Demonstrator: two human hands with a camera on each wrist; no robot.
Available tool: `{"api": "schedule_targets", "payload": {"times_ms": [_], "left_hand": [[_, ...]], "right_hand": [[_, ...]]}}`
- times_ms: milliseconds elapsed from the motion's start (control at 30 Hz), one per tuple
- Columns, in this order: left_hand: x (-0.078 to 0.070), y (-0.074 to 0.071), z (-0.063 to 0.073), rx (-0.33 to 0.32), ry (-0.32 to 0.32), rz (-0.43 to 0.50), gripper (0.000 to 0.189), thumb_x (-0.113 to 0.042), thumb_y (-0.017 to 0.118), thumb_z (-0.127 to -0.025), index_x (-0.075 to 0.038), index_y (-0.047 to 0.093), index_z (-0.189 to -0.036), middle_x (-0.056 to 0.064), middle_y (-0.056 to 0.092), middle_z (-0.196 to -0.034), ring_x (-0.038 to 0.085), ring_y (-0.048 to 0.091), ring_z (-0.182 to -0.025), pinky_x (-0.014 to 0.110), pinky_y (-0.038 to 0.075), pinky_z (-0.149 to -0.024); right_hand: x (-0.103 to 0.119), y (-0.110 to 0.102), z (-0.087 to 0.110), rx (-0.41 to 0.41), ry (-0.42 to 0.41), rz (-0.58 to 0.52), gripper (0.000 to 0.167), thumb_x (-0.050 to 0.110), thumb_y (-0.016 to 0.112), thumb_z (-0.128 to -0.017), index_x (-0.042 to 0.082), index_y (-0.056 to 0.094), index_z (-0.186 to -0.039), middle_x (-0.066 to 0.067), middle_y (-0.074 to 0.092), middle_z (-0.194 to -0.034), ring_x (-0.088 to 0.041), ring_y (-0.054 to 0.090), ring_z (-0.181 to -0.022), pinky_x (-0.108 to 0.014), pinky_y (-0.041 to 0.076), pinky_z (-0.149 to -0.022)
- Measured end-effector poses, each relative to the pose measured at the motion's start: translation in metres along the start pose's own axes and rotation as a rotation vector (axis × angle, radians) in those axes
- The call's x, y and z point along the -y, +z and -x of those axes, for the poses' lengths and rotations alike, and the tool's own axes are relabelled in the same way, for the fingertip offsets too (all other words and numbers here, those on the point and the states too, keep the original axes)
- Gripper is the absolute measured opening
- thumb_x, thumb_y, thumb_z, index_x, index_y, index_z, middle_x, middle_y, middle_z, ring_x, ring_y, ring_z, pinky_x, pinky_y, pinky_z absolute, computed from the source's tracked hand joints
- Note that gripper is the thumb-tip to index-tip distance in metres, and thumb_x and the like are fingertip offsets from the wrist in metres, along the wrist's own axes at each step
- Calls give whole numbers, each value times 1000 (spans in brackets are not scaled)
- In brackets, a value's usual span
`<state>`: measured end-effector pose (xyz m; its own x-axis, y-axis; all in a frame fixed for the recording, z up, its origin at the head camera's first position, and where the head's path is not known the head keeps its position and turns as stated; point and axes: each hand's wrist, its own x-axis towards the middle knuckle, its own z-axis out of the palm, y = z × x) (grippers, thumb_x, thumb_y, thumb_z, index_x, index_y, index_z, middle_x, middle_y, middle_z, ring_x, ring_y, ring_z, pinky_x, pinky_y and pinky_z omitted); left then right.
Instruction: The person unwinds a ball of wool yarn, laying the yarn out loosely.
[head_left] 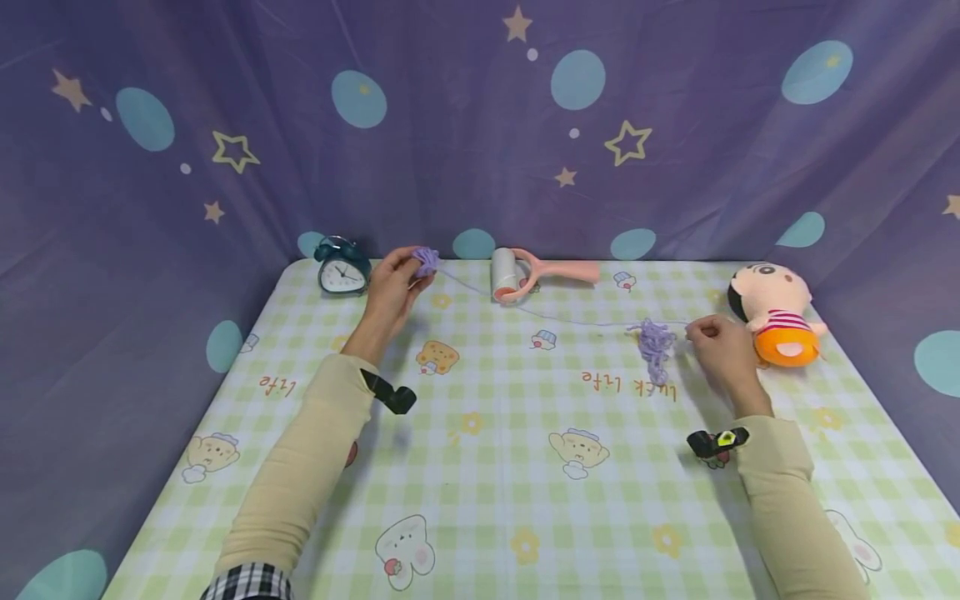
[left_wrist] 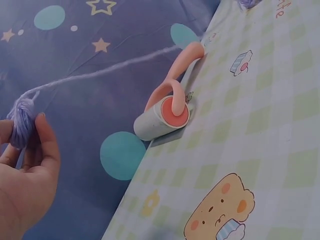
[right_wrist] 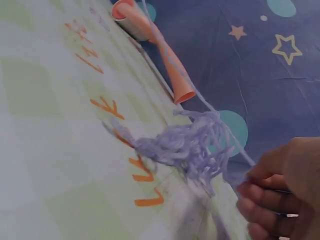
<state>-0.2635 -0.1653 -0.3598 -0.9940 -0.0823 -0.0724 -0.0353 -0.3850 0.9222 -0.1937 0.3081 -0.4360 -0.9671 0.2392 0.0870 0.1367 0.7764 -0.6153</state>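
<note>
Between the thumb and fingers of my left hand [head_left: 392, 287] is a small wound bundle of lilac yarn [left_wrist: 23, 122], held up near the back left of the table. A single yarn strand [left_wrist: 107, 70] runs from it across to my right hand [head_left: 722, 350], which pinches the strand between thumb and fingertips. Just left of the right hand, a loose tangle of the same yarn [right_wrist: 187, 145] lies in a heap, its tail toward the front. In the head view the strand passes in front of a lint roller and sags a little in the middle.
A dark teal alarm clock [head_left: 343, 268] stands left of the left hand. The pink-handled lint roller [head_left: 558, 271] lies at the back edge. A plush doll [head_left: 780, 317] sits beyond the right hand. Checked cloth [head_left: 487, 483] covers the table; a purple curtain [head_left: 465, 167] hangs behind.
</note>
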Motion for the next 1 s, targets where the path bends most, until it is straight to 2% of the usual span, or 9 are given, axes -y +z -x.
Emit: {"api": "schedule_targets", "payload": {"times_ms": [200, 333, 500, 633, 800, 900, 1000], "left_hand": [[-1, 0, 3, 30, -6, -33, 11, -4, 52, -97, -9, 60, -102, 4, 61, -103, 14, 61, -85, 19, 55, -71], [-1, 1, 5, 44, -8, -64, 11, -4, 52, -97, -11, 60, -100, 3, 62, -101, 14, 61, -83, 18, 53, -68], [-2, 3, 5, 67, -1, -56, 14, -1, 50, -97, -11, 60, -98, 4, 60, -101, 13, 58, -80, 15, 52, -64], [-2, 4, 6, 94, 3, -45, 18, 1, 48, -96, -12, 60, -100, 5, 58, -104, 13, 58, -82, 15, 52, -65], [-1, 6, 7, 167, 16, -39, 25, 3, 47, -97, -13, 62, -109, 6, 54, -108, 16, 58, -86, 16, 53, -68], [1, 7, 7, 196, 22, -44, 26, 3, 48, -97, -13, 64, -110, 7, 54, -107, 16, 57, -87, 16, 54, -68], [3, 8, 7, 215, 21, -40, 24, 2, 49, -97, -12, 64, -108, 7, 55, -106, 15, 58, -88, 16, 55, -68]], "right_hand": [[-1, 4, 2, 92, -54, 52, 30, 27, 51, -97, 1, 64, -103, -18, 67, -95, -27, 58, -80, -28, 41, -64], [4, 3, 3, 109, -39, 47, 32, 29, 50, -98, 2, 63, -107, -19, 66, -98, -29, 58, -85, -30, 43, -67], [14, -4, 2, 70, 20, -4, 36, 32, 47, -99, 2, 60, -115, -20, 63, -110, -34, 57, -100, -43, 46, -82], [30, -7, 1, -2, 2, -46, 35, 28, 48, -99, 2, 59, -119, -22, 62, -114, -36, 57, -105, -47, 47, -86], [54, 0, -3, -113, -84, -114, 30, 22, 52, -97, 1, 62, -115, -21, 65, -107, -30, 59, -96, -30, 47, -78], [68, 9, -7, -159, -132, -181, 26, 18, 54, -95, 1, 64, -112, -19, 67, -103, -19, 58, -88, -18, 44, -73], [84, 20, -8, -183, -182, -233, 23, 16, 55, -94, 2, 65, -110, -17, 68, -101, -10, 55, -84, -11, 42, -70]]}}
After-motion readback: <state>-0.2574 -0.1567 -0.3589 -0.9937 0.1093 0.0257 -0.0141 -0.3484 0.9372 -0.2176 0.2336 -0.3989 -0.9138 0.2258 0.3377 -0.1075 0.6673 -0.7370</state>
